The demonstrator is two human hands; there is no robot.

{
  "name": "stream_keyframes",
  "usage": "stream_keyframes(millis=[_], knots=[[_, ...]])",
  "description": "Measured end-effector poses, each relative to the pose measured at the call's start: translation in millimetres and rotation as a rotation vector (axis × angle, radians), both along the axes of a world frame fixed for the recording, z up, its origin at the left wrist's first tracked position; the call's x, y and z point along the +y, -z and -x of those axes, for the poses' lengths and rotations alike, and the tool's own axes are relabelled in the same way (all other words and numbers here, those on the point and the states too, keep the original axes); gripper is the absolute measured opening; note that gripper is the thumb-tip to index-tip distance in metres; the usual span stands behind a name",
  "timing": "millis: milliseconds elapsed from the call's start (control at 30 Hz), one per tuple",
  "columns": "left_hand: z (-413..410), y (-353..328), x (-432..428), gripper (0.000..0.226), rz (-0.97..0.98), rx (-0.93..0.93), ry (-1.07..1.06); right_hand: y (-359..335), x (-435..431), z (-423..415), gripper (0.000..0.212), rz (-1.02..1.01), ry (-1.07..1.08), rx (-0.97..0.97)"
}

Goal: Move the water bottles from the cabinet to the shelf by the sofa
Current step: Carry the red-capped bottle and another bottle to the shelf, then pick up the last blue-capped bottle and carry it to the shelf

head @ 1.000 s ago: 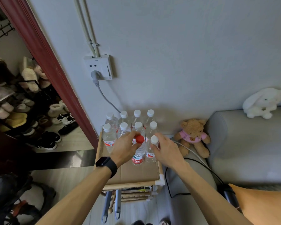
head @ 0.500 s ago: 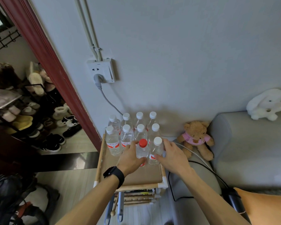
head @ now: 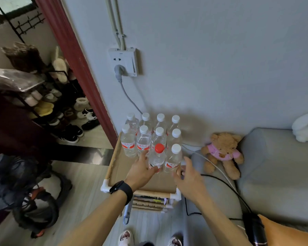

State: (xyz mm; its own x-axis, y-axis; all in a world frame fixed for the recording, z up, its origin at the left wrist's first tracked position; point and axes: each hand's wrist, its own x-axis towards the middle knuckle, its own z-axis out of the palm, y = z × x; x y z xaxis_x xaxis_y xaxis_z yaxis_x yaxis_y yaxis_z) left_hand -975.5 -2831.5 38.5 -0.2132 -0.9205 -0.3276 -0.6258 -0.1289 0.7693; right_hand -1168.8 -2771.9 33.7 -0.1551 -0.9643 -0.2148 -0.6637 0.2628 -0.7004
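Several clear water bottles with white caps (head: 143, 139) stand in rows on the cardboard top of a small wooden-framed shelf (head: 112, 161) against the wall, beside the sofa (head: 277, 174). In the front row stand a red-capped bottle (head: 158, 155) and a white-capped bottle (head: 173, 157), both upright on the shelf. My left hand (head: 140, 172), with a black watch on its wrist, has its fingers spread, with the thumb still touching the foot of the red-capped bottle. My right hand (head: 187, 176) is open just in front of the white-capped bottle and apart from it.
A teddy bear (head: 222, 153) sits between the shelf and the grey sofa, with cables (head: 213, 167) running past it. A wall socket (head: 124, 62) is above the bottles. A shoe rack (head: 48, 103) stands beyond the doorway at left, and dark bags (head: 16, 183) lie on the floor.
Both hands set the red-capped and white-capped bottles down in the front row, then loosened. My right hand has pulled back off its bottle; my left hand has opened.
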Motion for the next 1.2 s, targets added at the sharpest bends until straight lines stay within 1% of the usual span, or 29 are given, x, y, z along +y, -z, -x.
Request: stream_keyframes(millis=[67,133,233,300,367,467,567,633,733,867,1033,1133,1200], knots=[[-11.7,9.3,19.2,0.069,-0.052,-0.047,-0.084,17.6,16.3,-1.3,0.062,-0.044,-0.081,0.013],[-29.3,19.7,48.0,0.06,-0.105,-0.126,-0.144,31.2,29.9,-7.7,0.053,-0.061,-0.201,0.056],[-67.1,22.1,96.8,0.037,-0.114,-0.22,-0.165,37.8,34.2,-36.5,0.028,-0.025,-0.414,0.116],[-101.7,15.7,129.3,0.031,-0.11,-0.286,-0.235,33.4,32.2,-68.1,0.018,0.012,-0.576,0.092],[-144.0,4.7,164.1,0.032,-0.072,-0.369,-0.347,16.7,32.3,-109.3,0.018,0.07,-0.733,0.078],[-214.0,-20.8,232.5,0.034,0.01,-0.499,-0.529,-26.4,46.6,-189.0,0.018,0.254,-0.966,0.056],[-276.0,-52.9,325.5,0.035,0.078,-0.647,-0.748,-70.3,89.7,-281.4,0.027,0.42,-1.202,0.042],[-307.7,-72.3,404.5,0.033,0.093,-0.72,-0.928,-92.8,136.5,-346.6,0.029,0.484,-1.335,0.003],[-340.0,-93.6,540.5,0.032,0.087,-0.857,-1.149,-123.4,235.8,-439.2,0.034,0.583,-1.55,-0.064],[-361.6,-120.0,715.3,0.034,-0.115,-1.018,-1.36,-152.1,383.5,-531.2,0.035,0.697,-1.836,-0.132],[-340.2,-163.0,898.9,0.044,-0.286,-1.108,-1.666,-190.2,558.0,-591.5,0.04,0.809,-2.152,-0.247],[-312.1,-184.8,990.9,0.047,-0.414,-1.142,-1.846,-209.2,652.7,-612.2,0.039,0.911,-2.299,-0.326],[-293.0,-198.0,1041.4,0.047,-0.486,-1.166,-1.958,-219.6,708.9,-623.0,0.04,0.944,-2.381,-0.367]])
